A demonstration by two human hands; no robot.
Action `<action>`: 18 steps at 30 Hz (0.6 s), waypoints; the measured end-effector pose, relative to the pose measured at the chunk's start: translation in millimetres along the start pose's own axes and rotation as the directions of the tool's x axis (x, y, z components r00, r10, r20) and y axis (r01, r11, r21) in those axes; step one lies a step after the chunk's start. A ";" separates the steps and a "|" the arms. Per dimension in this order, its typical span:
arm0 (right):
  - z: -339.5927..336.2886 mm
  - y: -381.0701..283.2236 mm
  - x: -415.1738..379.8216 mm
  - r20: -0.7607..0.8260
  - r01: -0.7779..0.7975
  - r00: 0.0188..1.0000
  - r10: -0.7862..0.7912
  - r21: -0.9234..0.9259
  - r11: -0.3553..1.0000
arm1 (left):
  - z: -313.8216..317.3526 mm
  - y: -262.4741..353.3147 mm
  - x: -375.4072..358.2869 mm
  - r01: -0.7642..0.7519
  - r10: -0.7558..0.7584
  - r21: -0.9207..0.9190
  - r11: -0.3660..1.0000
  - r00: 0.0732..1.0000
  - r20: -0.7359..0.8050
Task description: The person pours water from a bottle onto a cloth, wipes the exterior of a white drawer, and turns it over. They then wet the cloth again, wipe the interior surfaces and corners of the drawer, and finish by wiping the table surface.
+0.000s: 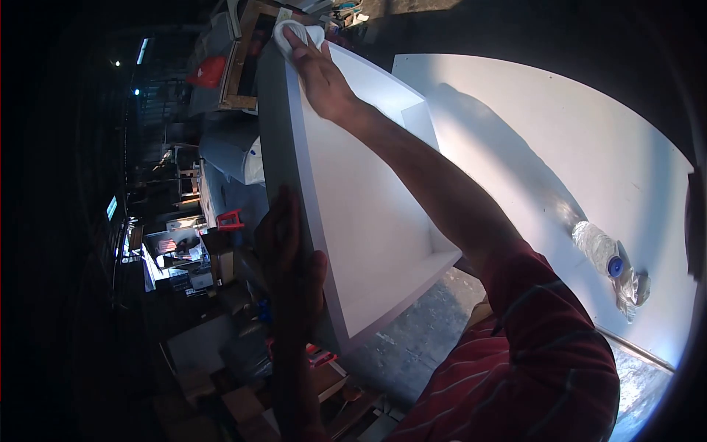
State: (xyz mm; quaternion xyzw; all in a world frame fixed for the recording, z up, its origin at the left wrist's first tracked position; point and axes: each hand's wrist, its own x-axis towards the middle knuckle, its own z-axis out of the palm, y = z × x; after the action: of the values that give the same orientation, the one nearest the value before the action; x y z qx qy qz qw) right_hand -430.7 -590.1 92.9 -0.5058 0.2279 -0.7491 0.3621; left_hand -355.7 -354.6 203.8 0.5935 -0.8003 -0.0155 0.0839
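A white open box (361, 191), like a drawer or cabinet shell with grey-edged rims, stands tilted in front of me. My right hand (324, 81) reaches across it to the far top corner. Under its fingers a folded white cloth (294, 37) is pressed on the rim. My left hand (291, 258) is in shadow at the box's left side, its thumb by the rim and its fingers bent against the dark outer face. The box's underside is hidden.
On the right, a large white board (508, 118) bears a clear plastic bottle (595, 243) with a blue cap and crumpled clear plastic. A red stool (230, 220), a red bag (208, 71) and a wooden frame (239, 74) are on the left. Wood pieces clutter the lower left.
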 end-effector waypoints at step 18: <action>-66.7 148.2 -76.7 -0.246 -0.200 0.966 0.082 -0.504 0.840 | -5.3 6.7 0.9 0.065 -0.065 -0.003 0.998 0.997 0.036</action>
State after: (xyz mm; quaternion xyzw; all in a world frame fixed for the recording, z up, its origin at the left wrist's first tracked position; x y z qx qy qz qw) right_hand -428.7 -626.4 -83.1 -0.4831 0.4982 -0.6796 0.2379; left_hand -361.4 -353.1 210.0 0.6187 -0.7819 -0.0305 0.0700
